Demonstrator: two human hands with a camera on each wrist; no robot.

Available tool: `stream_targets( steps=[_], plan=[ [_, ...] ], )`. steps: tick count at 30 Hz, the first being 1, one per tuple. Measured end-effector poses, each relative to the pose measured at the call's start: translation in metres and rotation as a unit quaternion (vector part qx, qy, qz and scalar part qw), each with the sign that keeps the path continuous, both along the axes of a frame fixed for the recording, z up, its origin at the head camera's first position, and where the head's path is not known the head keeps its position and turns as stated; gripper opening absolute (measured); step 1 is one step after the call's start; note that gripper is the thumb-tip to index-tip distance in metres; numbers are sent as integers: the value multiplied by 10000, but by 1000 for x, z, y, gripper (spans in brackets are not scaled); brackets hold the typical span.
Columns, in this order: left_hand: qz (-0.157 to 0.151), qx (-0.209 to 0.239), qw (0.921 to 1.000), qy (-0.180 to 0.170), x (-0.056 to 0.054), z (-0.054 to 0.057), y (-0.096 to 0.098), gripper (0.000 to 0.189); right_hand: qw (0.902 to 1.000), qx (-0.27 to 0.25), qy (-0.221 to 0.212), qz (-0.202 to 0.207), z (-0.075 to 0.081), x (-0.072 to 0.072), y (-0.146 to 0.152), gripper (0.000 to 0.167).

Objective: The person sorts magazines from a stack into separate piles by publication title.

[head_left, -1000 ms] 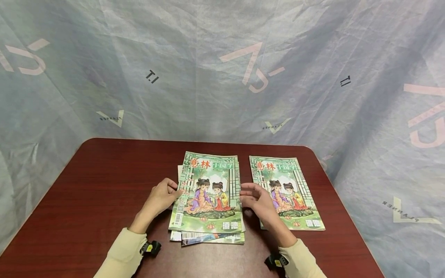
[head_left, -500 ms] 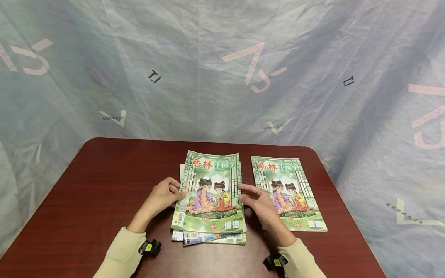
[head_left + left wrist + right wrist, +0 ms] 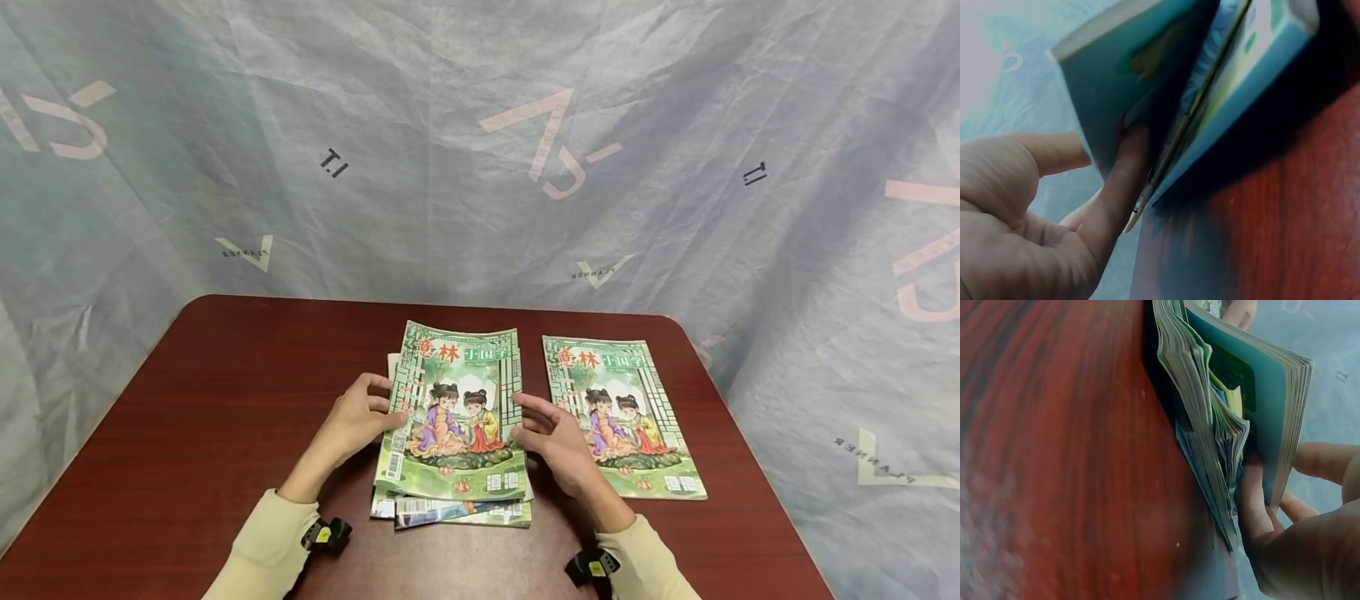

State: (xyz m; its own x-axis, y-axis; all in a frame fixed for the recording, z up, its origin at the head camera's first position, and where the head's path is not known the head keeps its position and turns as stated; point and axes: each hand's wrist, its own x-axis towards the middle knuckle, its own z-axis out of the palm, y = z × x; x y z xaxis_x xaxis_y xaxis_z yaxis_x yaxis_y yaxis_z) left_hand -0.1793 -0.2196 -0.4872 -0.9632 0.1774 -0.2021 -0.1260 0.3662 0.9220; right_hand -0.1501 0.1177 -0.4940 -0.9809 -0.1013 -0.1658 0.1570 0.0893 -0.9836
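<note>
Both hands hold a green illustrated magazine (image 3: 459, 417) just above a small pile of magazines. At its left edge my left hand (image 3: 354, 423) pinches it, thumb on the cover and a finger underneath. My right hand (image 3: 558, 446) grips the opposite edge the same way; in the right wrist view its finger (image 3: 1252, 494) goes under the raised magazine (image 3: 1282, 394). Below, a blue-covered magazine (image 3: 431, 511) and a green one (image 3: 502, 517) stick out at the front, not squared up. Both wrist views show a wedge-shaped gap between the raised magazine and the pile.
A second magazine with the same cover (image 3: 626, 417) lies flat to the right, partly behind my right hand and forearm. The dark red table (image 3: 225, 400) has rounded far corners, and a grey printed cloth (image 3: 450, 208) hangs behind it.
The held magazine has risen slightly off the pile, its left side most, and its lower left corner has lifted. My left thumb reaches a little further over the cover. The right-hand magazine stays put.
</note>
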Motion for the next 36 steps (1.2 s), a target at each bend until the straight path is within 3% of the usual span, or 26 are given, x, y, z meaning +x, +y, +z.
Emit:
stream_targets(
  steps=[4,10,22,36],
  plan=[
    [-86,120,9998,112,-1,-1,0,78,9996,274,96,34,-1,0,0,59],
    [-150,184,9997,82,-2,-3,0,82,9979,633,100,116,-2,1,0,54],
    [-287,411,9987,19,-3,-3,-1,85,9993,335,-143,52,-2,0,1,57],
    [-336,887,9952,239,0,-3,9,86,9954,517,185,-788,-3,0,-1,47]
  ],
)
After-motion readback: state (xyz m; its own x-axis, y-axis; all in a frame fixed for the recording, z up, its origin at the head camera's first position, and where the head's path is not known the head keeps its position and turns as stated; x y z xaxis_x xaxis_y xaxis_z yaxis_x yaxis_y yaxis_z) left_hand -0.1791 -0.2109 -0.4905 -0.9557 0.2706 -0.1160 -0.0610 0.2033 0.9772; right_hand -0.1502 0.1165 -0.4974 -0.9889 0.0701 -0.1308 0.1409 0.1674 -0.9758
